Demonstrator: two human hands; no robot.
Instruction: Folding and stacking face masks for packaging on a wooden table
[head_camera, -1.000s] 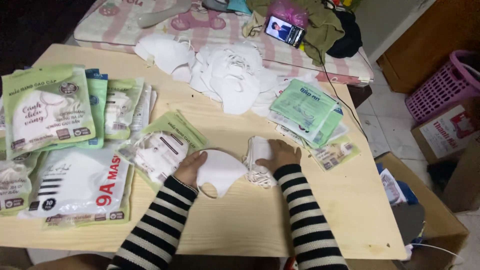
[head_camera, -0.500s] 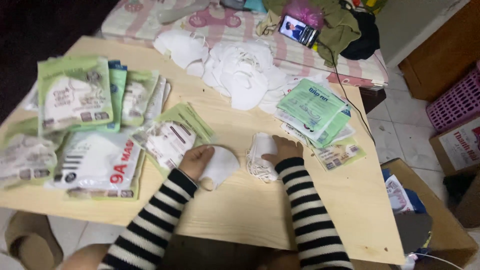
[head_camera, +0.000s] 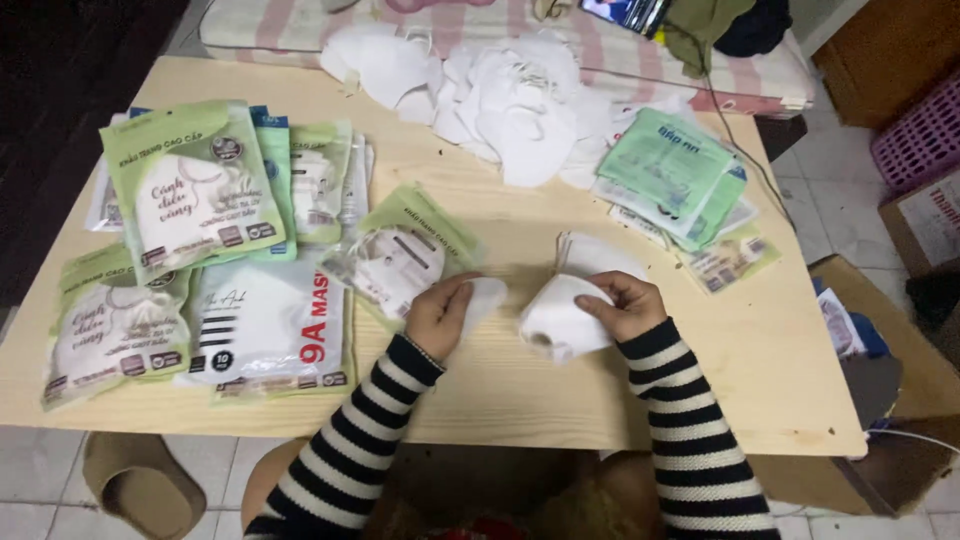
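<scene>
Right now your left hand (head_camera: 437, 318) is curled loosely closed around a folded white fabric face mask (head_camera: 486, 298), whose edge pokes out past your fingers on the thumb side. Your right hand (head_camera: 622, 305) pinches the top of a small stack of white folded face masks (head_camera: 562, 318) between thumb and fingertips, fingers bent and not fully closed; the stack rests on the pale wooden table (head_camera: 520, 385) just inside that hand, between your two hands. Both wrists wear black-and-white striped sleeves (head_camera: 690, 440). Just beyond your left hand lies a clear-and-green plastic pouch holding a white mask (head_camera: 400, 260), touching or nearly touching your knuckles. Further out on that hand's outer side sit several green and white packaged mask packs (head_camera: 190, 190), overlapping one another. Beyond your right hand, well apart, lies a fan of flat light-green empty pouches (head_camera: 670, 170). Straight ahead of both hands, at the far edge, is a loose heap of white unpacked masks (head_camera: 500, 100).
</scene>
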